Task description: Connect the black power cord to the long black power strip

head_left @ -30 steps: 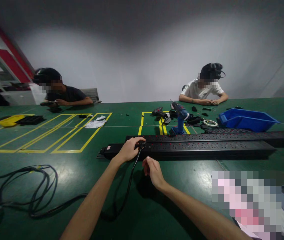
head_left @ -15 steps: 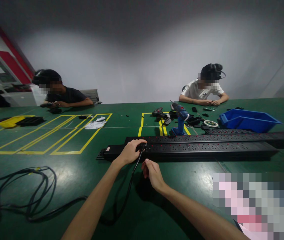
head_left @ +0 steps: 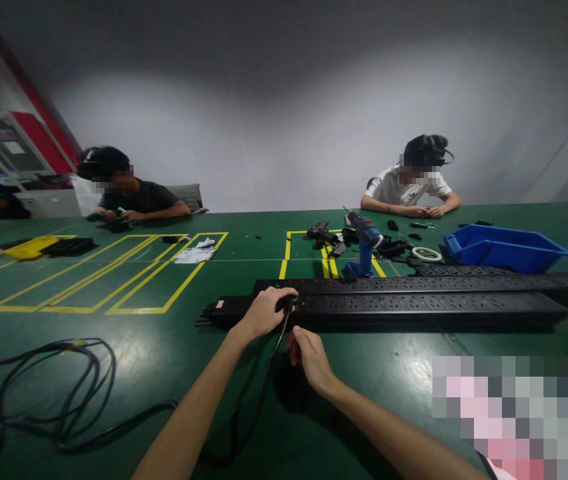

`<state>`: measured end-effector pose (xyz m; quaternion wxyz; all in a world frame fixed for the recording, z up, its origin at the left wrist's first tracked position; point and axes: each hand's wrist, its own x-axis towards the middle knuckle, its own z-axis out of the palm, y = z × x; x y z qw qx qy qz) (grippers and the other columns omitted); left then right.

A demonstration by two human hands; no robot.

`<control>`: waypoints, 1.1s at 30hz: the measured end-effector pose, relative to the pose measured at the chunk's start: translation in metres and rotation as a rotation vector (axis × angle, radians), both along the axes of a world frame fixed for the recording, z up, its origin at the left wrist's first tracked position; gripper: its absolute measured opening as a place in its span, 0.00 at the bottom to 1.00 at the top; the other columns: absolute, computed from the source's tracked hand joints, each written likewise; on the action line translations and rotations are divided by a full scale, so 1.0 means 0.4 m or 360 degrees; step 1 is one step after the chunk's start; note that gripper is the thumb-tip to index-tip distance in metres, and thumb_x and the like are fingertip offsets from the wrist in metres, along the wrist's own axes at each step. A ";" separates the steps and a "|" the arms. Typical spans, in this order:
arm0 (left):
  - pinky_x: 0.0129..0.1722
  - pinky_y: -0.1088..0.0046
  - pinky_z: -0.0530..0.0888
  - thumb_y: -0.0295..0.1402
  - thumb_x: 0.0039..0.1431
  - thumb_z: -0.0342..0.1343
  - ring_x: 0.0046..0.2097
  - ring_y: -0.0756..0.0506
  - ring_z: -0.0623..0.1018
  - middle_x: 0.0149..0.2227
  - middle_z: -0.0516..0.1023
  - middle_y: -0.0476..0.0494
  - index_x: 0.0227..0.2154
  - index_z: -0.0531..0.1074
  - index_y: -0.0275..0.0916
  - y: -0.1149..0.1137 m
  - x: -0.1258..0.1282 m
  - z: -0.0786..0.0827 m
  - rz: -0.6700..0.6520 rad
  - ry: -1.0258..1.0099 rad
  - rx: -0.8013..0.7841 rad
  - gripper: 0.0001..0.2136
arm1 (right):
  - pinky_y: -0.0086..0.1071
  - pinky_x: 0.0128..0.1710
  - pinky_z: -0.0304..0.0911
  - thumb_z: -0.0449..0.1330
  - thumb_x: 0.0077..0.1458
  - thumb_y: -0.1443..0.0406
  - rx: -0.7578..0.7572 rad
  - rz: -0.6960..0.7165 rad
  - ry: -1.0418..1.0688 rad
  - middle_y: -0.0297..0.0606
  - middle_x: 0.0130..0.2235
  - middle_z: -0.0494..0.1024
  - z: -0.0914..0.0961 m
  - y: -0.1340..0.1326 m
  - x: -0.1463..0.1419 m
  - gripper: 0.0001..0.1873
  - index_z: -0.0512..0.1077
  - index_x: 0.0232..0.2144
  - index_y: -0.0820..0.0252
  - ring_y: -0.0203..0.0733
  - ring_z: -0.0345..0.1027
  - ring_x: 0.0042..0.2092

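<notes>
The left hand (head_left: pixel 267 312) pinches the plug (head_left: pixel 293 301) of a black power cable (head_left: pixel 273 360) against the front power strip (head_left: pixel 429 305), near that strip's left end. The right hand (head_left: pixel 310 353) hangs just in front, fingers curled – I cannot tell whether they grip anything – while a cordless drill (head_left: pixel 364 243) stands behind the rear power strip (head_left: pixel 444 285).
</notes>
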<state>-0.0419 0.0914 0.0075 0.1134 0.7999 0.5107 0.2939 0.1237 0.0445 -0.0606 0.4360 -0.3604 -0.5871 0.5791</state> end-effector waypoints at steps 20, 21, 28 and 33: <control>0.51 0.60 0.67 0.38 0.60 0.56 0.50 0.42 0.72 0.49 0.78 0.47 0.50 0.73 0.47 -0.007 0.031 -0.046 0.0193 -0.0016 0.0217 0.15 | 0.28 0.23 0.51 0.48 0.63 0.47 -0.0036 0.0032 -0.0041 0.33 0.18 0.67 0.007 -0.002 0.001 0.27 0.71 0.26 0.62 0.34 0.60 0.21; 0.51 0.59 0.66 0.38 0.60 0.56 0.50 0.41 0.72 0.50 0.78 0.47 0.50 0.73 0.47 -0.007 0.032 -0.045 0.0195 -0.0016 0.0212 0.15 | 0.28 0.24 0.51 0.48 0.63 0.47 -0.0035 0.0025 -0.0039 0.33 0.18 0.67 0.008 -0.002 0.001 0.28 0.71 0.26 0.62 0.34 0.60 0.21; 0.52 0.59 0.66 0.36 0.60 0.56 0.51 0.41 0.72 0.50 0.78 0.47 0.49 0.73 0.48 -0.006 0.037 -0.041 0.0098 0.0028 0.0185 0.14 | 0.28 0.24 0.52 0.48 0.62 0.46 -0.0014 0.0008 -0.0020 0.33 0.18 0.67 0.006 -0.002 -0.002 0.29 0.71 0.25 0.62 0.34 0.60 0.21; 0.51 0.60 0.67 0.37 0.58 0.57 0.50 0.42 0.72 0.48 0.78 0.48 0.49 0.73 0.49 -0.007 0.037 -0.041 0.0137 -0.0047 0.0197 0.15 | 0.28 0.25 0.53 0.47 0.63 0.46 -0.0011 0.0000 -0.0017 0.32 0.18 0.67 0.005 -0.003 -0.004 0.29 0.71 0.25 0.62 0.33 0.59 0.21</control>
